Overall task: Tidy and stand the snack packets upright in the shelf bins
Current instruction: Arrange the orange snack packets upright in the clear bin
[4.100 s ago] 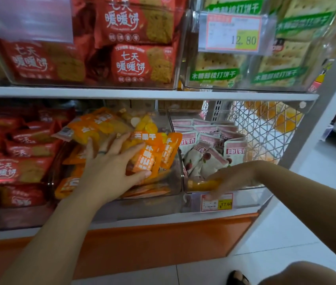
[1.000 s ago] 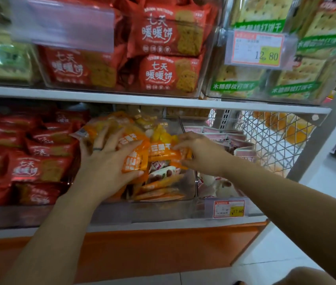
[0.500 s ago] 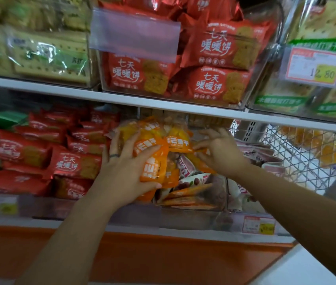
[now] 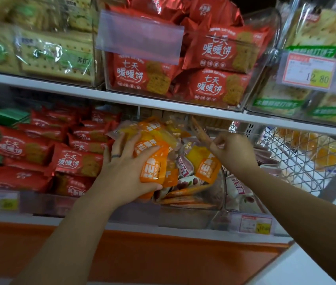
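A shop's white metal shelf [image 4: 163, 104] holds stock on two tiers, with red foil biscuit packs [image 4: 74, 161] filling the lower left. At the clear plastic bin [image 4: 183, 219] beside them, a person's left hand [image 4: 130, 171], with a dark ring [image 4: 115, 155] on one finger, wraps fingers and thumb round a bundle of glossy orange snack packets [image 4: 152, 167], holding them roughly upright against the bin's left side. The right hand [image 4: 234, 153] pinches the edge of a single brownish-orange packet [image 4: 199, 129] raised above the pile, its detail blurred. Pink-and-white packets [image 4: 185, 167] lie mixed among the orange ones.
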